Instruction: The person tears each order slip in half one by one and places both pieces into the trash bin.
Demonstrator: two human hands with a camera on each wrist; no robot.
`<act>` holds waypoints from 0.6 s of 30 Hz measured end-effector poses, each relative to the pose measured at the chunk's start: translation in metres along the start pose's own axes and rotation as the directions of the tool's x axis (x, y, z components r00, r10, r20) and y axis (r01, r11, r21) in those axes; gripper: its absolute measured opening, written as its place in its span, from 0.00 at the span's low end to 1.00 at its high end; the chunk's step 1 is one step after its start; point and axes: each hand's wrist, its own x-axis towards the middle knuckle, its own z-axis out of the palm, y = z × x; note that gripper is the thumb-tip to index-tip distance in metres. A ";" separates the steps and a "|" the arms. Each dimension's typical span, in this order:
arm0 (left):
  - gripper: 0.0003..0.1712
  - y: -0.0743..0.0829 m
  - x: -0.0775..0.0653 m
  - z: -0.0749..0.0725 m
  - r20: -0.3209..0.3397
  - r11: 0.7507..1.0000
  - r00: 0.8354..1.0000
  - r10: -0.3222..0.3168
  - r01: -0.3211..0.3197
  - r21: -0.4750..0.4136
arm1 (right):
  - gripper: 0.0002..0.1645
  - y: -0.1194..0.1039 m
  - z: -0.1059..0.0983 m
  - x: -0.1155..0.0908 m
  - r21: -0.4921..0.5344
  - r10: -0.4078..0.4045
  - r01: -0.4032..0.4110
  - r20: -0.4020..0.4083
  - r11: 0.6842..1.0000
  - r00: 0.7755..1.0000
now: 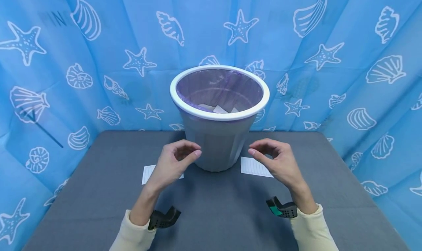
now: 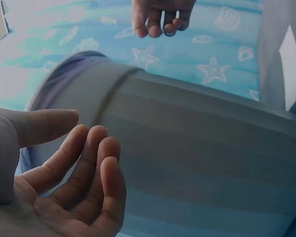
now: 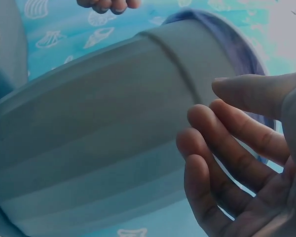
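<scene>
Blue curtain [image 1: 201,9] behind bin [image 1: 215,141], papers [image 1: 219,110] inside only in head view.

Place: this was a curtained-off nook; home or studio couldn't be told!
Curtain [image 1: 204,24]: blue, shell-printed, it swept the top and both sides!
Table [image 1: 214,214]: grey, it filled bottom centre!
</scene>
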 end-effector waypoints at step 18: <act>0.14 -0.029 -0.002 -0.013 0.018 0.996 0.996 -0.085 0.084 0.030 | 0.06 0.012 0.014 -0.002 -0.029 0.097 -0.095 0.091 0.995 0.991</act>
